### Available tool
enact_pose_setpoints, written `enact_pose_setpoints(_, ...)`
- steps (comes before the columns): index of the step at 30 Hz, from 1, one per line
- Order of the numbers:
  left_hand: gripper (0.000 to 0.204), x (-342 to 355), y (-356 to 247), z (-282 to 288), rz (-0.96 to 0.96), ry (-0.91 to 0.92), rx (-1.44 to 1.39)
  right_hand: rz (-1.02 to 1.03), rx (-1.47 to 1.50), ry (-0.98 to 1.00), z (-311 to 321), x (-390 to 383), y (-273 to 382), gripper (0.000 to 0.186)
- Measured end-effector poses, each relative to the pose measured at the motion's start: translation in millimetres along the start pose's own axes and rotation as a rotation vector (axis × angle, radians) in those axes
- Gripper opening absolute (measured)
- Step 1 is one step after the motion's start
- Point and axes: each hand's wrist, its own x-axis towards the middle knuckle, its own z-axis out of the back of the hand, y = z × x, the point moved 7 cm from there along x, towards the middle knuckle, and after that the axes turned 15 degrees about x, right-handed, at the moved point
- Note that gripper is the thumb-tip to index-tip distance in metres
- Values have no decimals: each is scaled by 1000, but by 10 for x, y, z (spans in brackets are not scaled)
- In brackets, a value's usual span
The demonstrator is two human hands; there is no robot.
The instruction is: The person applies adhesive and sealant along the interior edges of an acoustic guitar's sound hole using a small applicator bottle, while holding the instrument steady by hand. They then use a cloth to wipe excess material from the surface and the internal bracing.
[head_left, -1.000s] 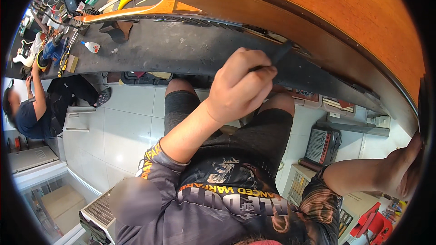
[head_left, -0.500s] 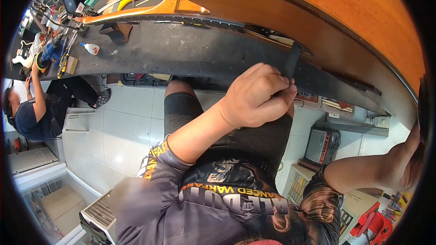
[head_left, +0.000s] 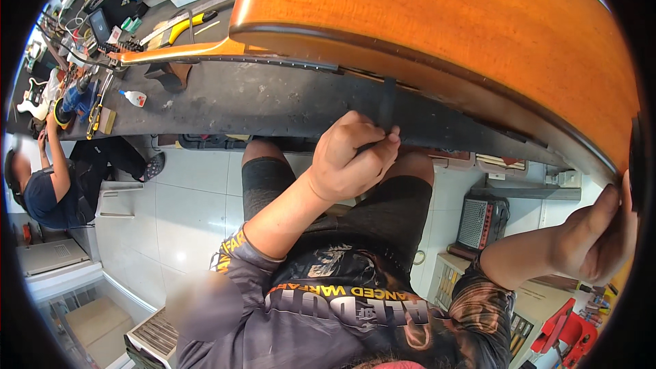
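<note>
Worktop (head_left: 239, 92), upper frame: dark strip (head_left: 387, 106) is held at guitar (head_left: 424, 20) by left hand (head_left: 352, 157); right hand (head_left: 596, 240), grip unclear. Next, steadiness seems needed.

White bottle (head_left: 136, 98) and grey amplifier (head_left: 474, 222)

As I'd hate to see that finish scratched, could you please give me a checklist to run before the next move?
1. Dark strip gripped in the left hand: ok.
2. Strip's tip clear of the guitar: cannot tell; they overlap in view.
3. Right hand firmly steadying the guitar's end: cannot tell; contact is partly hidden.
4. Neck resting on the dark block: cannot tell.
5. Bench free of loose items: not ok; a white bottle is there.
6. Co-worker's hands away from the guitar: ok.
</note>
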Motion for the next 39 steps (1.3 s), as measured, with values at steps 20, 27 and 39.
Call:
enact_pose_setpoints(20, 36, -88, 33, 94, 377, 143, -372, -52, -227, 169, -1210, 163, 759, 17)
enact_pose_setpoints(27, 33, -6, 5, 190, 349, 117, -262, -167, 268, -143, -1185, 259, 917, 18)
enact_pose_setpoints(39, 46, -31, -28, 238, 200, 127, -101, -93, 827, -21, -871, 543, 785, 20)
